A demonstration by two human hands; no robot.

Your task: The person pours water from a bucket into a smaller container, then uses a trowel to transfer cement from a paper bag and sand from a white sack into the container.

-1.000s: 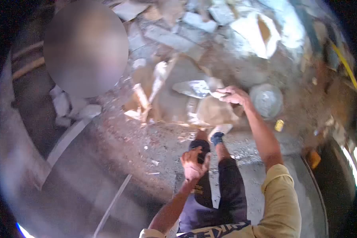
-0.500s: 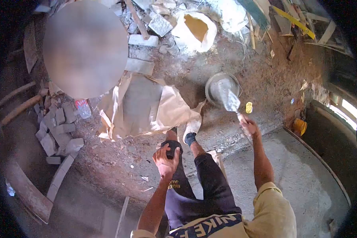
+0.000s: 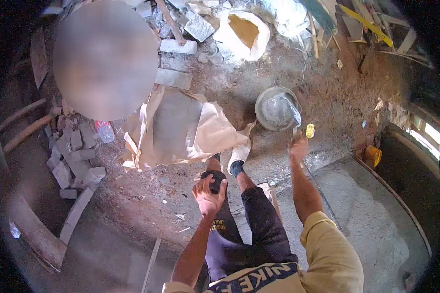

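My right hand (image 3: 298, 148) is closed around the handle of a trowel. The trowel's wet metal blade (image 3: 294, 113) reaches down over the near right rim into a round bucket (image 3: 260, 117), which holds grey, wet-looking mix. My left hand (image 3: 209, 196) rests on my bent knee in dark trousers, its fingers and thumb spread to either side and no tool in it. Left of the bucket lies a torn-open brown paper sack (image 3: 215, 132) with grey powder (image 3: 177, 117) exposed in it.
Broken blocks (image 3: 76, 158) pile at the left, by a clear plastic bottle (image 3: 105, 134). Farther off are a white sack (image 3: 228, 36), a hammer (image 3: 177, 45) and rubble. A yellow item (image 3: 310, 130) lies right of the bucket. Grey smooth floor (image 3: 362, 210) spreads at the lower right.
The trowel's blade has swung from above the bucket's near side to a steep tilt inside its right rim. My right hand has shifted slightly left and turned. My left hand stays on the knee.
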